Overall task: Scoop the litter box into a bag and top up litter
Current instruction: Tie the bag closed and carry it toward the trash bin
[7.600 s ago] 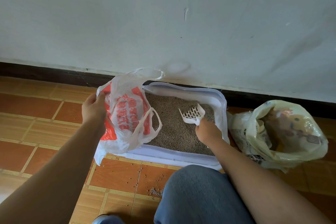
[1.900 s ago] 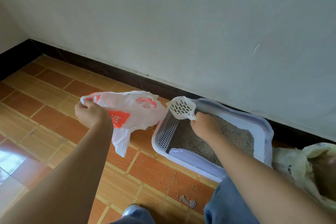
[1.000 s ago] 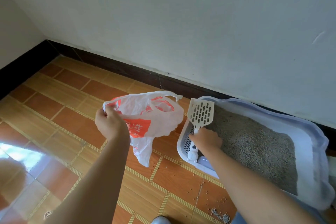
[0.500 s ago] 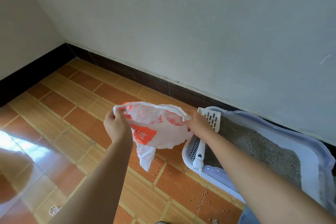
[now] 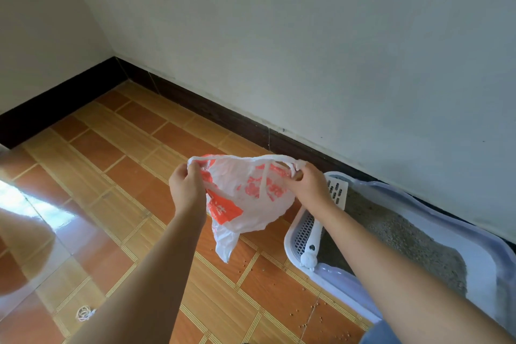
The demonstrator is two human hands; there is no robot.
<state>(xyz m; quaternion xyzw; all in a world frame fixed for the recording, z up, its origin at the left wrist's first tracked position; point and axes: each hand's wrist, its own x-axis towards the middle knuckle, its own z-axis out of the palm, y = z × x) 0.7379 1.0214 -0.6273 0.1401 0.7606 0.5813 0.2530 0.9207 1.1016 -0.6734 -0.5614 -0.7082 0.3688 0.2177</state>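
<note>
On my feed the left hand [image 5: 185, 190] is clenched round one edge of a thin white plastic bag with orange print [image 5: 248, 198], and the right hand [image 5: 310, 186] pinches the bunched handle at the opposite edge, so the bag's mouth is stretched between them. I see the bag held up off the floor, its crumpled bottom hanging down over the orange-brown tiled floor [image 5: 111, 176], just left of the pale lilac plastic litter box [image 5: 474, 248]. The box sits on the floor against the dark skirting board [image 5: 223, 114] under the white wall [image 5: 307, 36], and holds grey granular litter [image 5: 391, 237]. A white slotted plastic scoop [image 5: 336, 193] lies in the left end of the box over a grated section, its head up by the far rim and partly hidden behind the right hand, its handle running down toward the near rim; neither hand touches it. I can make out loose litter pellets [image 5: 315, 313] scattered on the tiles in front of the box, and a small white coil of string [image 5: 83, 313] lying on the floor near the left forearm.
</note>
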